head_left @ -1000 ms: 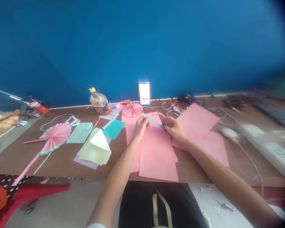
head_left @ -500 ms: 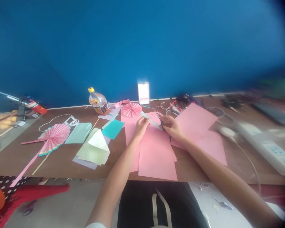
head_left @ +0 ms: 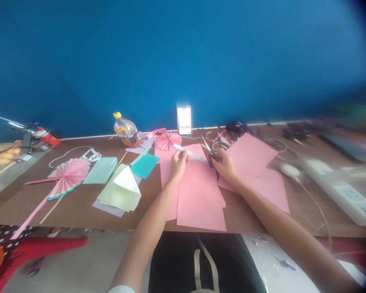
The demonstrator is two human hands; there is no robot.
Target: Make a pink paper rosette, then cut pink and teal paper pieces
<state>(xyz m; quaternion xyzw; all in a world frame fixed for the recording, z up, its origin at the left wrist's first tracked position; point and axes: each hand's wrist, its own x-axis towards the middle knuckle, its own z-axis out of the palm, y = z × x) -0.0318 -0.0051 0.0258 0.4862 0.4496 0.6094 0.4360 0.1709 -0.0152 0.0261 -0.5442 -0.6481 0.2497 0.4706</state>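
Observation:
My left hand (head_left: 178, 163) pinches a narrow pale blue paper strip (head_left: 196, 156), which slants down to the right above the pink sheets. In my right hand (head_left: 223, 162) is a pair of scissors (head_left: 208, 145), its blades pointing up and away, to the right of the strip and apart from it. Below both hands lie overlapping pink paper sheets (head_left: 201, 203). Just beyond my left hand a pleated pink paper rosette (head_left: 168, 141) rests on the table. My fingers hide part of the scissor handles.
Left of the sheets lie a teal paper (head_left: 144, 165), pale green paper (head_left: 117, 197) and a pink pleated fan (head_left: 71, 176). A drink bottle (head_left: 127, 132) leans near the blue wall. More pink paper (head_left: 251, 152), cables and a power strip (head_left: 350, 199) are on the right.
The strip has swung up and left with my left hand. The scissors have moved away from it to the right, their blades now clear of the paper.

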